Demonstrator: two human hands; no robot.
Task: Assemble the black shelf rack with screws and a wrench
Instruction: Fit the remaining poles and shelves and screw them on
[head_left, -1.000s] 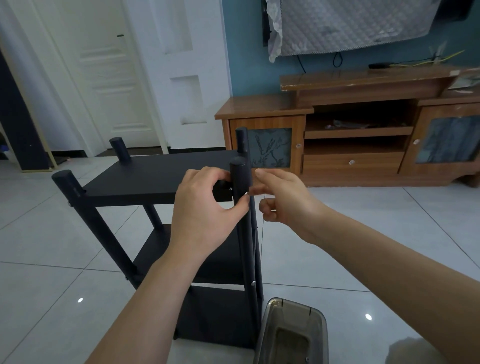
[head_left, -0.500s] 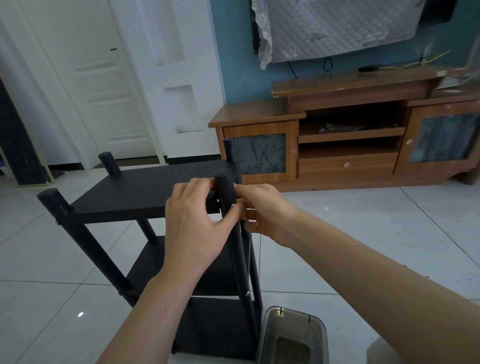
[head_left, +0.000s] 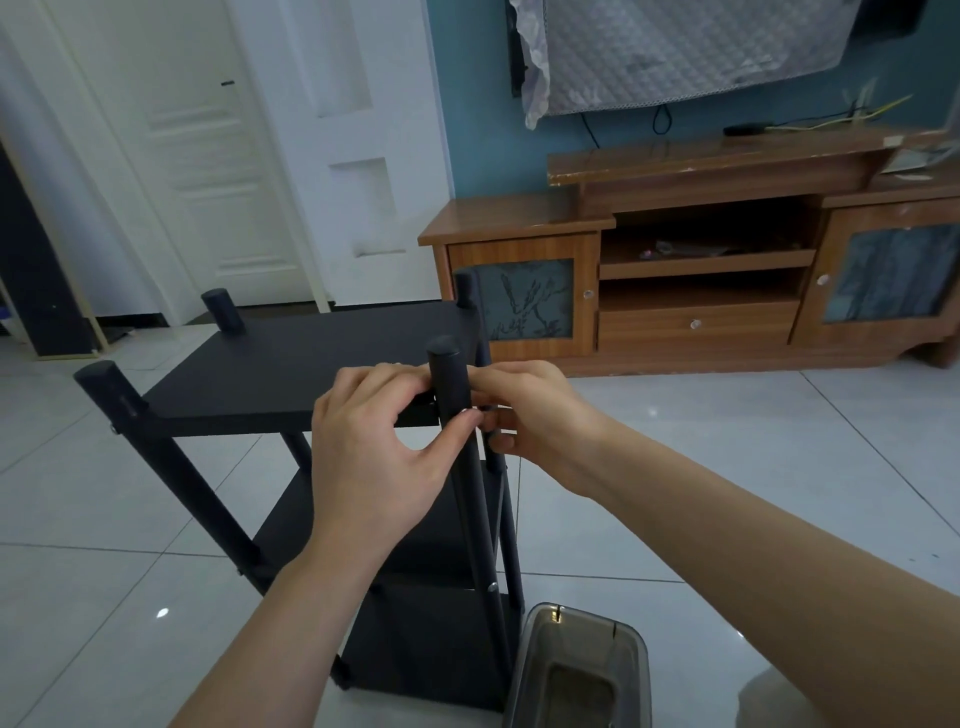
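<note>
While it stands upright on the tiled floor (head_left: 727, 467), the black shelf rack (head_left: 291, 374) is held at its near right post (head_left: 453, 379): the left hand (head_left: 379, 452) curls round post and top-shelf corner, thumb pressing. The right hand (head_left: 540, 410) curls its fingers against the post's other side; whether they hold anything is hidden.

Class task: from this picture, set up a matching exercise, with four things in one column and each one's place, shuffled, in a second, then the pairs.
1 left hand
2 clear container
3 wooden cabinet
4 white door

A on the floor by the rack
B against the blue wall
C holding the near post
D far left, beyond the rack

Pairs: 1-C, 2-A, 3-B, 4-D
</note>
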